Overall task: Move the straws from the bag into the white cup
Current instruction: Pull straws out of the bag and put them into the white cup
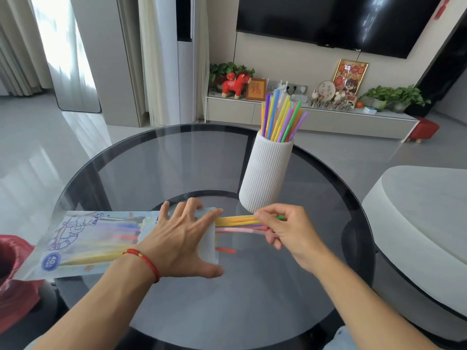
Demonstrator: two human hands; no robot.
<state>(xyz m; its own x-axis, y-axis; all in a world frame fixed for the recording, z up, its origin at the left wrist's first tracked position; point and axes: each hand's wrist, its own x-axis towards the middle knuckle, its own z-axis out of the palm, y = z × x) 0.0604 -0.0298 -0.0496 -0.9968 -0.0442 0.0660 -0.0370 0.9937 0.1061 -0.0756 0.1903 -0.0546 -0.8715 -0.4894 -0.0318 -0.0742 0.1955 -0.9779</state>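
Right hand [285,231] grip: fingers curled round a bunch of straws [237,222], yellow, purple and pink, whose far ends stick out of the bag's mouth. A green tip shows past the knuckles at 3 o'clock of the hand.

Left hand [182,238] grip: none. Fingers spread and fairly straight, palm down, pressing the bag [83,241] flat near its open end. Thumb reaches off the bag's near edge onto the bench. Red string bracelet [145,261] on that wrist.

Bag lies flat on the bench [151,168], long axis running 9 to 3 o'clock, mouth toward 3. Clear plastic with a blue cartoon print and a round blue label at its 9 o'clock end. More straws show blurred through the plastic. One red straw [225,250] pokes out of the mouth alone, nearer than the gripped bunch.

Bench is round, dark glass.

White cup [265,173], ribbed, stands upright at 12 o'clock of the right hand, just beyond it. Many coloured straws [283,117] stand in it, fanning outward at the top.

Red cloth [15,261] at the frame's 9 o'clock edge. White round seat [417,203] at 3 o'clock.

Beyond the bench: low white cabinet [328,117] with a red toy horse [235,84], plants, framed pictures. Dark television [341,18] above.
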